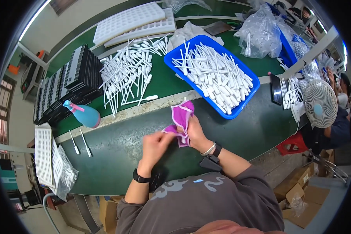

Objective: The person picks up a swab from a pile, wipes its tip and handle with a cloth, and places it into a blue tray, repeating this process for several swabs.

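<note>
Both my hands are over the green bench, closed on a magenta cloth (182,115) with pale edging. My left hand (153,146) pinches its lower left corner, fingers bent. My right hand (196,134) grips the bunched cloth from the right. A small white tip shows at the cloth's upper edge; whatever the folds hold is mostly hidden. Just beyond the hands stands a blue tray (254,89) heaped with white thin-stemmed sticks (218,78) that have thick rounded ends. More such sticks (130,70) lie in a loose pile to its left.
Stacked black trays (72,78) and a blue spray bottle (86,115) stand at left. Two single sticks (86,143) lie near white perforated trays (44,156). White foam trays (130,22) are at the back. Right: a fan (319,103), a phone-like device (276,89), plastic bags (261,33), a person.
</note>
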{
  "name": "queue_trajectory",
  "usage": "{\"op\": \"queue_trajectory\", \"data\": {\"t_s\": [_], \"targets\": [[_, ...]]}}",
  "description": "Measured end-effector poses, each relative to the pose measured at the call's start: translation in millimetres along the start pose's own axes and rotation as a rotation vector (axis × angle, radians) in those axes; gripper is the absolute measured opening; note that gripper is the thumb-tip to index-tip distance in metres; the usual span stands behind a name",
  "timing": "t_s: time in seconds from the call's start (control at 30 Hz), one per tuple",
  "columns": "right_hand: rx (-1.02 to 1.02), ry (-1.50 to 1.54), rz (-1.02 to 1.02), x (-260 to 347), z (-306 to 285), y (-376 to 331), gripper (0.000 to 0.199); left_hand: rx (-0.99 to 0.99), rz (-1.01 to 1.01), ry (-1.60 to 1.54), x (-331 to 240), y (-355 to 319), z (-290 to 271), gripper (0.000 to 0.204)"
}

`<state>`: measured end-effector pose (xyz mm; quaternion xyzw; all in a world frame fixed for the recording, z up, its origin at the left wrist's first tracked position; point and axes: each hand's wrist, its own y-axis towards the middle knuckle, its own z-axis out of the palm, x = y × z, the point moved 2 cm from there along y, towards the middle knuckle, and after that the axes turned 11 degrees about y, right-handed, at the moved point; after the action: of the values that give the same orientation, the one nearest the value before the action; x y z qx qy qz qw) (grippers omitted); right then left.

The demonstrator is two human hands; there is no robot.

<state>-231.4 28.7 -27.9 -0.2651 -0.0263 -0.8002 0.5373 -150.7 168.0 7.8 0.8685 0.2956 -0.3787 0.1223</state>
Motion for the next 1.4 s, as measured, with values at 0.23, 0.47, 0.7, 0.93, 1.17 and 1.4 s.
{"op": "queue_trajectory", "data": {"t_s": [0.23,0.47,0.7,0.93,1.17,1.4], "targets": [[0.248,-0.724,0.25,-17,19,-14,0.035,-0.266,-0.171,-0.531,-3,10,-12,0.024],[0.34,-0.919,0.013,-7,31,-27,0.032,-0.372,-0.271,-0.834,19,27,-35,0.028],[0.249,-1.135,-0.345,23,17,-22,0.031,-0.466,-0.371,-1.036,30,71,-22,0.029],[0.124,-0.156,0.32,40,13,-22,0.027,-0.105,-0.14,-1.129,-12,184,-12,0.031],[0.15,-0.112,0.355,25,5,-21,0.032,0.148,-0.188,-0.837,-53,255,13,0.037],[0.209,-0.162,0.511,28,24,-34,0.028,0.028,0.17,0.604,-2,179,-70,0.028]]}}
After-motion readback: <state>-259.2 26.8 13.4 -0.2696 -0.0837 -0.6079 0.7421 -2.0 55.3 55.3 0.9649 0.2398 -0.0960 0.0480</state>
